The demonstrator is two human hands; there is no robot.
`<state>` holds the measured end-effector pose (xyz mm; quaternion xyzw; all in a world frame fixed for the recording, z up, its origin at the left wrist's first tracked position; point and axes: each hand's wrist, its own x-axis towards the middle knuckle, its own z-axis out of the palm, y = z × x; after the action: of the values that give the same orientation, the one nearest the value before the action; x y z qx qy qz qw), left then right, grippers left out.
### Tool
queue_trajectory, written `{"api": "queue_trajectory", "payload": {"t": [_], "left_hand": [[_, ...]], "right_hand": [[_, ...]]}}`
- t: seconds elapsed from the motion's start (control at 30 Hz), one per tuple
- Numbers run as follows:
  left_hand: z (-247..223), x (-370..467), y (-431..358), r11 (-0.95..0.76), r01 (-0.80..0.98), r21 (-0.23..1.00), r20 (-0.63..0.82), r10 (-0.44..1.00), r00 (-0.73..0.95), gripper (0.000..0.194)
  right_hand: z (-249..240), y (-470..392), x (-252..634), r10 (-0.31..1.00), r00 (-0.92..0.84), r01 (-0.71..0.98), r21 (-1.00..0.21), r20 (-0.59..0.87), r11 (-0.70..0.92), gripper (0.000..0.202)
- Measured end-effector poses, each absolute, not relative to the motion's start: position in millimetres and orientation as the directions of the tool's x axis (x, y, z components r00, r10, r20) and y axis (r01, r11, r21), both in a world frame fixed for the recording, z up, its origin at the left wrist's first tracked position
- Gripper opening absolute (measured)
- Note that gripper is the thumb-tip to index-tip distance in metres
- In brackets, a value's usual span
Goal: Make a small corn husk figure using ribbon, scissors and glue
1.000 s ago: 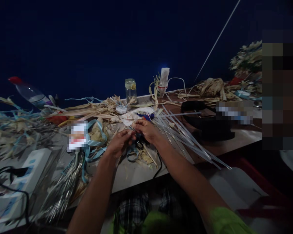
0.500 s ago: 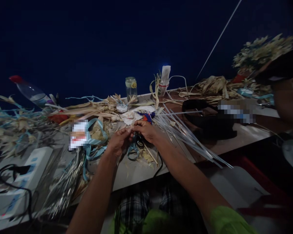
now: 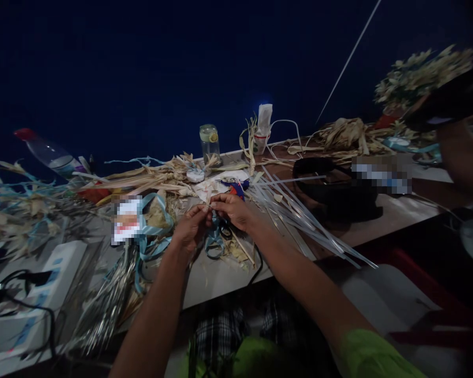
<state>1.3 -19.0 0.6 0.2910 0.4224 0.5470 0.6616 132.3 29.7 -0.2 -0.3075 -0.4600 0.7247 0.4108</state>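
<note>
While both forearms reach over the counter (image 3: 208, 283), the left hand (image 3: 189, 227) and right hand (image 3: 234, 211) meet near its middle, their thumbs and index fingers pinched almost closed around a small pale strip (image 3: 209, 200); the strip is raised above the clutter, too small and dim for its material to be told. The remaining fingers curl inward, and whether they grip anything cannot be told. Below the hands lie a loop of light-blue ribbon (image 3: 215, 245) and a black cord (image 3: 257, 269) that runs to the counter's front edge. Just beyond the right hand is a blue-and-red object (image 3: 238, 189), partly hidden. Translucent plastic rods (image 3: 311, 226) fan out to the right, near a black curved band (image 3: 349, 202). Dried husks (image 3: 150, 181) spread behind and to the left, near a lidded clear jar (image 3: 209, 147). Farther left, a bundle of thin metallic wires (image 3: 108, 312) lies beside a white power strip (image 3: 59, 275), and a red-capped plastic bottle (image 3: 47, 149) leans behind.
</note>
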Motion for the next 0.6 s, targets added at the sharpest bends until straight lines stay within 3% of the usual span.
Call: {"api": "queue_trajectory", "payload": {"t": [0.27, 0.47, 0.6], "left_hand": [[-7.9, 2.2, -17.2, 0.179, -0.270, 0.946, -0.199, 0.979, -0.049, 0.030], [-12.2, 1.0, -13.9, 0.115, -0.140, 0.983, -0.132, 0.984, -0.118, 0.030], [-10.0, 2.4, -14.6, 0.090, -0.112, 0.990, -0.105, 0.985, -0.139, 0.027]], "right_hand": [[-6.5, 30.5, 130.1, 0.935, -0.349, -0.071, -0.997, 0.061, 0.038, 0.019], [-6.8, 29.9, 130.3, 0.920, -0.315, 0.076, -0.959, 0.235, 0.271, 0.012], [-5.8, 28.1, 130.0, 0.911, -0.305, 0.115, -0.939, 0.278, 0.325, 0.012]]}}
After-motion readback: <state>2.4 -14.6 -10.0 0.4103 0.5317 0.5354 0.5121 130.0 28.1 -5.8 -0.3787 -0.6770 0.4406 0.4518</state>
